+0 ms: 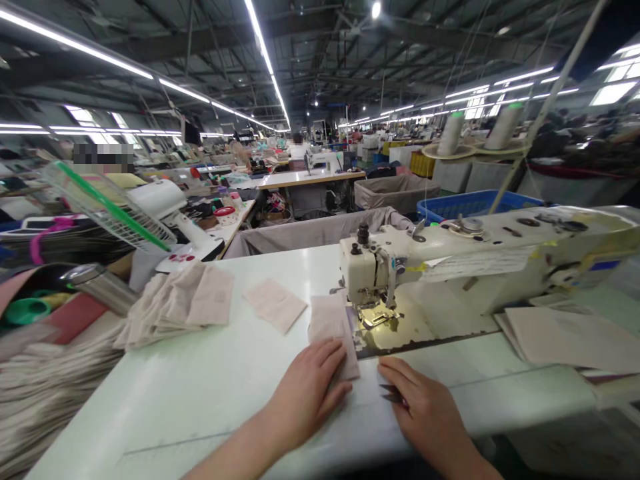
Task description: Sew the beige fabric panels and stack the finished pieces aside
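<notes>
My left hand (317,377) lies flat on a beige fabric piece (327,320), its fingers stretched out over the cloth. The piece rests on the pale table just left of the sewing machine's needle area (377,317). Closed round a pair of thread snips (393,393), my right hand (420,400) rests near the table's front edge; two dark blade tips stick out toward the left, and the handles are hidden in the palm. Another beige fabric piece (275,305) lies further left, apart from both hands.
A pile of beige pieces (183,303) sits at the left beside a white fan (165,207) and a steel flask (100,287). More folded fabric (570,337) lies right of the machine. Behind the table stand a cloth-lined bin (310,230) and a blue basket (480,203).
</notes>
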Action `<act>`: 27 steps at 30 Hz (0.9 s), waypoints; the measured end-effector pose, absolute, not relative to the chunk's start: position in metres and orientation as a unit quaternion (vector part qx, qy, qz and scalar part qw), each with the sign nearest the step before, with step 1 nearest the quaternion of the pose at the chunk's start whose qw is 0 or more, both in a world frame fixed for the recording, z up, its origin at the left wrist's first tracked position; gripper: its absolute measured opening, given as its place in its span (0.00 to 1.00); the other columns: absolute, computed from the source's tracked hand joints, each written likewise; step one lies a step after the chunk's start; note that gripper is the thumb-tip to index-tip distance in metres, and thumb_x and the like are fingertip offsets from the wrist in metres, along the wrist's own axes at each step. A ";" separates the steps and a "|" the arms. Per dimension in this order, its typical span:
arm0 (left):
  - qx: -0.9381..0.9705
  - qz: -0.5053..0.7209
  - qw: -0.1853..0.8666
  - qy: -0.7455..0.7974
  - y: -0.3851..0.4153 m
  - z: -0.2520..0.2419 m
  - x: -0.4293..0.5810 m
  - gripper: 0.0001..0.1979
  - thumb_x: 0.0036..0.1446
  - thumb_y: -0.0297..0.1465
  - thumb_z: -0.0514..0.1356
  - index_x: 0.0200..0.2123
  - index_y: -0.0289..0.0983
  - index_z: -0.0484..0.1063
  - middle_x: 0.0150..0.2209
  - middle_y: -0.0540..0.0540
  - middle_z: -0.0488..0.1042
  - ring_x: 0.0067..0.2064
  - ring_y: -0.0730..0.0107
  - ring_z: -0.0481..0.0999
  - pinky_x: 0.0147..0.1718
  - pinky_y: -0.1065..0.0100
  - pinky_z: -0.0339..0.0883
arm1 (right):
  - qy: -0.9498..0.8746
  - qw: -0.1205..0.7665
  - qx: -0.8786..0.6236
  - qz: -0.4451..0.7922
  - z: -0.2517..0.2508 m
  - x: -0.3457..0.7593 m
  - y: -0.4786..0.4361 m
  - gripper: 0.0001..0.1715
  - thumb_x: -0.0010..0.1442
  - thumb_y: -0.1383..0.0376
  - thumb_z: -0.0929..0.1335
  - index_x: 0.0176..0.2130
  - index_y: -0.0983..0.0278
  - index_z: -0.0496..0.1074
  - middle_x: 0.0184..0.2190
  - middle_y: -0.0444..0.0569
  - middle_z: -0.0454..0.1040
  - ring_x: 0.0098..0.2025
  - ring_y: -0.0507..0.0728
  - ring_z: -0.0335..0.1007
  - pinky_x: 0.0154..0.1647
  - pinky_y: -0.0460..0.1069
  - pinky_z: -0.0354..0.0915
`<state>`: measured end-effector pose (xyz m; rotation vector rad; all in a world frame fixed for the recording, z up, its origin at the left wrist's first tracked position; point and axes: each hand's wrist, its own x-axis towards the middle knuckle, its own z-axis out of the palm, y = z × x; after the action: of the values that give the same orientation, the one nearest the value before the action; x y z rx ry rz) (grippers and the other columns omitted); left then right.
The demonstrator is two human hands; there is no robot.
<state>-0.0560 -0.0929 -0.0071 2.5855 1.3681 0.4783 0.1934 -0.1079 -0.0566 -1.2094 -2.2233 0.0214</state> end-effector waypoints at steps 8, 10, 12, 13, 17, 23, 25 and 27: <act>0.655 0.092 0.061 0.747 -0.066 0.023 -0.055 0.17 0.69 0.38 0.50 0.40 0.34 0.74 0.42 0.37 0.76 0.45 0.51 0.76 0.40 0.58 0.67 | -0.833 0.322 -0.449 0.004 -0.050 0.192 -0.109 0.30 0.46 0.77 0.59 0.45 0.68 0.77 0.47 0.53 0.81 0.42 0.58 0.82 0.38 0.50 0.77; 0.638 0.065 0.072 0.764 -0.059 0.020 -0.050 0.15 0.67 0.39 0.53 0.40 0.34 0.73 0.42 0.36 0.76 0.45 0.51 0.76 0.38 0.60 0.66 | -0.832 0.323 -0.452 0.006 -0.049 0.192 -0.110 0.30 0.46 0.77 0.59 0.45 0.68 0.77 0.47 0.53 0.81 0.41 0.58 0.82 0.38 0.50 0.77; 0.630 0.061 0.073 0.771 -0.056 0.014 -0.045 0.13 0.66 0.39 0.55 0.41 0.33 0.71 0.42 0.36 0.75 0.45 0.51 0.76 0.37 0.62 0.64 | -0.831 0.320 -0.454 0.011 -0.049 0.192 -0.110 0.30 0.46 0.77 0.59 0.45 0.68 0.77 0.48 0.53 0.81 0.41 0.58 0.82 0.38 0.50 0.77; 0.628 0.069 0.073 0.771 -0.055 0.010 -0.043 0.12 0.65 0.38 0.56 0.41 0.34 0.71 0.42 0.36 0.75 0.45 0.52 0.75 0.36 0.63 0.63 | -0.832 0.318 -0.454 0.013 -0.050 0.193 -0.111 0.30 0.47 0.77 0.59 0.45 0.68 0.77 0.48 0.53 0.81 0.40 0.58 0.82 0.38 0.50 0.77; 0.629 0.184 0.101 0.749 -0.054 -0.002 -0.045 0.07 0.60 0.31 0.59 0.30 0.37 0.67 0.36 0.41 0.73 0.41 0.57 0.73 0.35 0.66 0.60 | -0.830 0.310 -0.462 0.038 -0.054 0.195 -0.111 0.31 0.47 0.77 0.59 0.47 0.66 0.76 0.50 0.52 0.80 0.43 0.58 0.81 0.40 0.49 0.76; 0.335 0.551 0.442 0.624 -0.084 -0.003 -0.039 0.15 0.52 0.40 0.67 0.27 0.38 0.65 0.23 0.53 0.68 0.25 0.71 0.68 0.26 0.72 0.61 | -0.700 0.369 -0.534 0.299 -0.052 0.177 -0.108 0.18 0.63 0.62 0.62 0.49 0.61 0.75 0.49 0.52 0.80 0.49 0.59 0.78 0.49 0.51 0.72; 0.227 0.607 0.519 0.557 -0.099 0.001 -0.033 0.15 0.50 0.39 0.69 0.32 0.36 0.69 0.27 0.50 0.74 0.27 0.70 0.73 0.28 0.72 0.67 | -0.619 0.374 -0.551 0.417 -0.049 0.163 -0.106 0.24 0.63 0.53 0.65 0.52 0.62 0.74 0.47 0.53 0.81 0.49 0.60 0.78 0.51 0.52 0.71; 0.155 0.639 0.557 0.506 -0.110 0.005 -0.028 0.12 0.52 0.32 0.69 0.38 0.34 0.73 0.32 0.46 0.79 0.31 0.66 0.78 0.32 0.70 0.72 | -0.576 0.369 -0.532 0.499 -0.045 0.150 -0.105 0.28 0.59 0.53 0.68 0.54 0.63 0.72 0.45 0.52 0.81 0.48 0.61 0.78 0.50 0.52 0.70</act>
<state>-0.0279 -0.1101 0.0049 0.3646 1.1949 1.5088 0.1504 -0.1051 -0.0450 -1.3668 -1.4777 1.2810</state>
